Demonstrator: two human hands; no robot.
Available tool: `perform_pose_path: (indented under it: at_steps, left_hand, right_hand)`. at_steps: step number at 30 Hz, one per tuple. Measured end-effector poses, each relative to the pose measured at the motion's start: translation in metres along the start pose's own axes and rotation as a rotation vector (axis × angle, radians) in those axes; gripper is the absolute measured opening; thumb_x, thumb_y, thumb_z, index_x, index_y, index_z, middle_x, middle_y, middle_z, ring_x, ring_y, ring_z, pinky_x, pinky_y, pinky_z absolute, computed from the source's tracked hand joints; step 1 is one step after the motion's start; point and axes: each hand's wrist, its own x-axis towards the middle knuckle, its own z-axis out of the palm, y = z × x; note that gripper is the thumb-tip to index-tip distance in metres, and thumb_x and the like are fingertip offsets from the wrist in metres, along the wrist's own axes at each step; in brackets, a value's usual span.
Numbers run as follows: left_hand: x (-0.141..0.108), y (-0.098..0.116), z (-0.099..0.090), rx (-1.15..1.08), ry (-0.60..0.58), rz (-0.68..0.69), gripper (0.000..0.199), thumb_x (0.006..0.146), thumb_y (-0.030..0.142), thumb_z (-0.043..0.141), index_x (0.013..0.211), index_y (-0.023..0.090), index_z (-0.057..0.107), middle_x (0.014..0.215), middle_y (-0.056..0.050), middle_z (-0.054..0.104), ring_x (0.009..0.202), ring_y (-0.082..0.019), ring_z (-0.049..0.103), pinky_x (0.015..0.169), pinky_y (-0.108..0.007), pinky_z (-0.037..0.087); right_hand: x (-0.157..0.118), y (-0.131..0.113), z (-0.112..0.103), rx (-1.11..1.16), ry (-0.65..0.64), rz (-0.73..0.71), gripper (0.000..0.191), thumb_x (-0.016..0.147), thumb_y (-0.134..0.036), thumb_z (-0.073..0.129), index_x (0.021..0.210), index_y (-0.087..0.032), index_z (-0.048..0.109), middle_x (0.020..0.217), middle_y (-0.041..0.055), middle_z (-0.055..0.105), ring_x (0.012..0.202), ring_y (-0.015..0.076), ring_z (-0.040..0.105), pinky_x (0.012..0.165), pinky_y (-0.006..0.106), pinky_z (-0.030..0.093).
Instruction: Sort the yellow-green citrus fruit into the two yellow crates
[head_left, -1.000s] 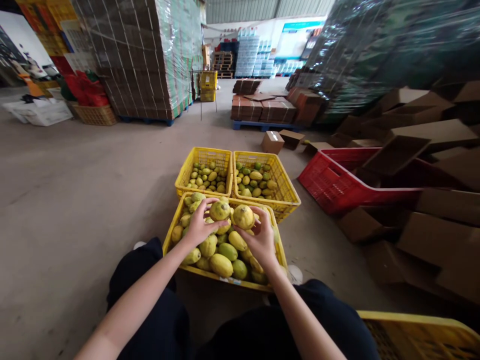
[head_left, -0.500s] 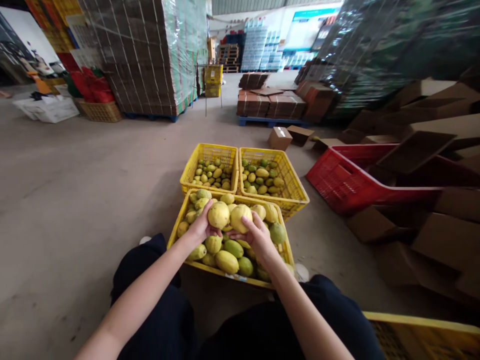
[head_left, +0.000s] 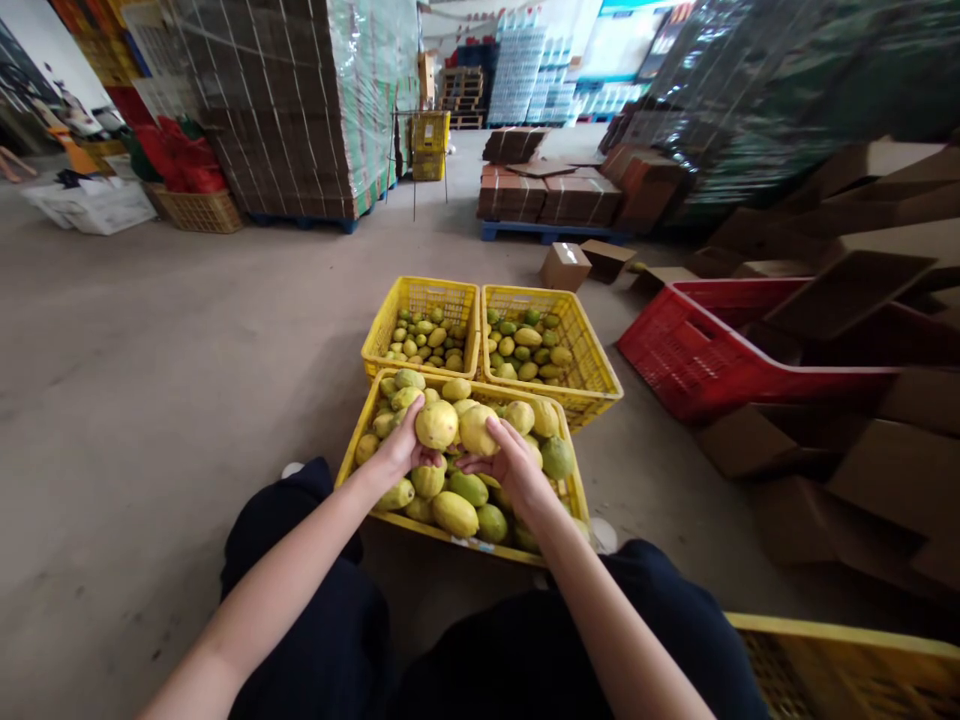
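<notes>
My left hand [head_left: 406, 444] is closed around a round yellow fruit [head_left: 436, 425] with a small dark spot on its end. Beside it, my right hand [head_left: 511, 462] grips a second yellow fruit [head_left: 478, 430], thumb on its right side and fingers beneath. The two fruits are held close together above a yellow crate [head_left: 347, 468] heaped with yellow and green fruit of the same sort, such as the oval yellow one [head_left: 455, 515] near the front rim. The exact kind of fruit is not certain; some look faintly striped.
Two more yellow crates, left [head_left: 367, 345] and right [head_left: 600, 385], hold smaller-looking fruit behind the near one. To the right, a red crate [head_left: 675, 350] stands among cardboard boxes [head_left: 892, 480]. Another yellow crate's rim [head_left: 847, 630] shows at lower right. Wrapped pallet stacks [head_left: 277, 110] stand farther back.
The right-hand fruit has turned slightly and tilted in my fingers. Both hands keep their hold, and the whole view has shifted a little.
</notes>
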Motion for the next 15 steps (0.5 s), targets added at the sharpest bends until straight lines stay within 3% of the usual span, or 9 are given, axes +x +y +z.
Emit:
perform_pose_path:
  at_steps: [5, 10, 15]
  left_hand:
    - [-0.001, -0.001, 0.004, -0.018, 0.065, 0.033, 0.047, 0.096, 0.057, 0.051, 0.106, 0.014, 0.070, 0.078, -0.010, 0.074, 0.071, -0.024, 0.072, 0.052, -0.025, 0.049]
    - [-0.003, 0.001, 0.012, -0.056, 0.136, 0.287, 0.030, 0.090, 0.042, 0.069, 0.111, 0.021, 0.068, 0.113, -0.007, 0.073, 0.104, -0.027, 0.070, 0.079, -0.038, 0.061]
    - [-0.007, 0.000, 0.005, 0.103, 0.053, 0.361, 0.060, 0.066, 0.045, 0.090, 0.118, 0.023, 0.069, 0.123, -0.009, 0.070, 0.112, -0.031, 0.067, 0.085, -0.039, 0.060]
  right_hand:
    - [-0.005, -0.005, 0.004, -0.011, 0.032, -0.010, 0.042, 0.077, -0.050, 0.078, 0.103, -0.024, 0.059, 0.080, 0.0022, 0.074, 0.060, 0.0211, 0.073, 0.056, 0.033, 0.061]
    - [-0.009, -0.007, 0.003, -0.166, 0.114, -0.179, 0.071, 0.065, -0.034, 0.089, 0.126, -0.031, 0.053, 0.103, 0.0024, 0.074, 0.090, 0.0249, 0.074, 0.081, 0.040, 0.064]
    - [-0.004, -0.004, -0.006, -0.360, 0.146, -0.317, 0.078, 0.061, -0.039, 0.090, 0.128, -0.029, 0.053, 0.116, 0.0050, 0.068, 0.099, 0.0269, 0.073, 0.089, 0.045, 0.063]
